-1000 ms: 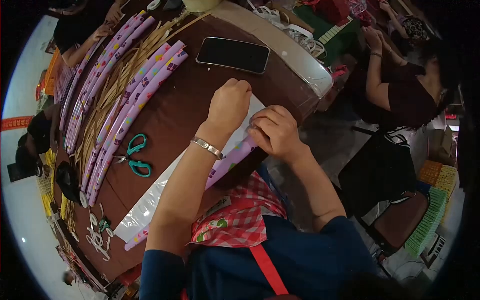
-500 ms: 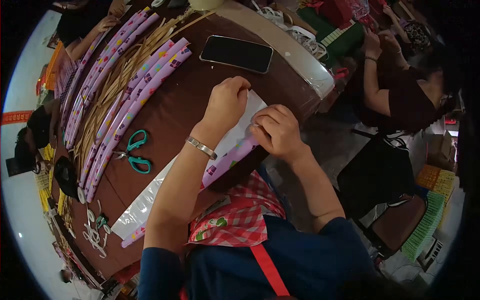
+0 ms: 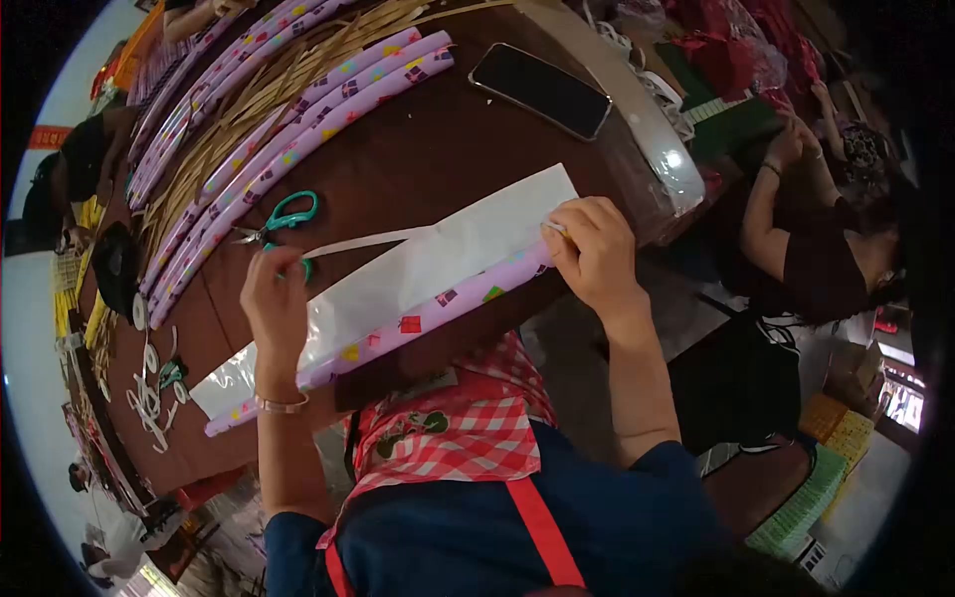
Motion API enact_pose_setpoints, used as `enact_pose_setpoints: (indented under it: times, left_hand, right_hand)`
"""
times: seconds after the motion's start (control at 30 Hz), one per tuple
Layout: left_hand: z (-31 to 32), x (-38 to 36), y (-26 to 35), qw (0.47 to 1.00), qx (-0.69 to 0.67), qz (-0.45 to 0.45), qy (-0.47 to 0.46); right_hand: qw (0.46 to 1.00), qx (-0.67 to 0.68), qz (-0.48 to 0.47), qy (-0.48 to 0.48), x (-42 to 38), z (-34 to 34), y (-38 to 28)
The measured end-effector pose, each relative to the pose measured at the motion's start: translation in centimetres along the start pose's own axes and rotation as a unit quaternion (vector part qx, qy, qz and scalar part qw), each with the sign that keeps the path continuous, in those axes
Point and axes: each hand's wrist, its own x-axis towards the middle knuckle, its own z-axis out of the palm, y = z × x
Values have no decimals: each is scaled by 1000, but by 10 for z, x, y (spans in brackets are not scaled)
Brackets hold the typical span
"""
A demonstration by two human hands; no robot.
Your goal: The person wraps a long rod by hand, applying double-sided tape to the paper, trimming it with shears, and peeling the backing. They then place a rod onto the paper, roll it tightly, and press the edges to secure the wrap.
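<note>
My left hand (image 3: 274, 298) pinches the end of a thin white strip (image 3: 368, 240), which stretches right over a sheet of purple wrapping paper. The sheet lies partly rolled: its white underside (image 3: 468, 224) faces up, and the purple patterned roll (image 3: 448, 298) runs along the near edge. At the right end, my right hand (image 3: 597, 249) is closed on the roll, fingers wrapped over it. Teal-handled scissors (image 3: 290, 211) lie just beyond my left hand, partly hidden by it.
Finished purple paper rolls (image 3: 338, 109) and brown strips (image 3: 269, 92) lie at the back left. A phone (image 3: 542, 90) rests on the brown table (image 3: 398, 169). White strip scraps (image 3: 149, 398) sit at left. Another person (image 3: 826, 229) works at right.
My left hand has moved from beside the right hand far to the left, drawing out the white strip. My right hand stays at the roll's right end. The camera view has shifted.
</note>
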Motion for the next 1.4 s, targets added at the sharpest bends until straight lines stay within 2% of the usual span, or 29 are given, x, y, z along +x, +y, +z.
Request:
enact_pose_setpoints:
  times: [0.07, 0.1, 0.2, 0.23, 0.3, 0.33, 0.37, 0.4, 0.43, 0.5, 0.6, 0.67, 0.77, 0.83, 0.9, 1.0, 1.03, 1.1, 1.13, 1.17, 1.23, 1.3, 1.37, 1.4]
  left_hand:
    - [-46, -38, -44, 990, 16, -135, 22]
    - [-64, -57, -61, 994, -10, -71, 79]
    - [-143, -123, -146, 959, 133, -195, 157]
    - [-170, -152, -197, 952, 75, -215, 203]
    - [-223, -187, -247, 933, 161, -248, 205]
    - [-246, -203, -268, 918, 182, -296, 194]
    - [-260, -212, -279, 899, 204, -342, 182]
    - [-262, -216, -276, 876, 121, -411, 222]
    - [-265, -216, -276, 876, 118, -412, 222]
    - [-270, -220, -277, 826, 244, -473, 183]
    - [-277, -234, -293, 829, 292, -437, 190]
    - [-278, -237, -294, 817, 367, -418, 153]
    - [-283, -249, -319, 821, 327, -446, 140]
    - [-278, -243, -310, 815, 354, -436, 137]
    - [-272, -233, -293, 833, 282, -455, 141]
    - [-285, -250, -328, 850, 213, -449, 172]
    - [-284, -246, -323, 829, 224, -475, 193]
    - [-286, -240, -315, 820, 287, -457, 191]
    - [-288, -234, -315, 827, 302, -423, 212]
    - [-288, -228, -317, 824, 304, -426, 217]
    - [-276, -194, -292, 858, 284, -340, 261]
    - [-262, -143, -258, 895, 289, -264, 213]
    - [-231, -89, -223, 917, 254, -232, 203]
    - [-212, -63, -209, 927, 265, -180, 194]
  right_hand:
    - [1000, -25, 0, 15, 0, 1, -1]
    - [999, -31, 4, 9, 2, 0, -4]
    - [1000, -29, 5, -4, 1, 0, -2]
    - [999, -36, 4, -7, 1, -1, -3]
    - [1000, -29, 3, -6, 2, -1, -3]
    - [999, -35, 1, -8, 2, -2, -3]
    - [999, -35, 1, -10, 2, -2, -3]
    - [999, -34, 3, -11, 3, -1, -4]
    - [999, -36, 1, -13, 3, -2, -5]
    - [998, -52, -9, -36, 4, -3, -4]
    - [996, -69, -8, -47, 6, -5, -9]
    - [996, -65, -18, -54, 6, -5, -11]
    - [993, -98, -21, -64, 4, -6, -10]
    - [991, -106, -25, -78, 4, -7, -12]
    - [989, -113, -30, -91, 4, -7, -14]
    - [988, -111, -54, -90, 3, -4, -17]
    - [989, -109, -60, -85, 2, -3, -17]
    - [988, -106, -65, -91, 4, 0, -24]
    - [988, -100, -71, -91, 4, 3, -27]
    - [988, -95, -76, -92, 5, 4, -29]
    - [988, -88, -87, -93, 7, 6, -34]
    - [987, -95, -91, -95, 10, 9, -39]
    - [986, -88, -96, -102, 13, 10, -42]
    - [986, -85, -96, -109, 15, 11, -43]
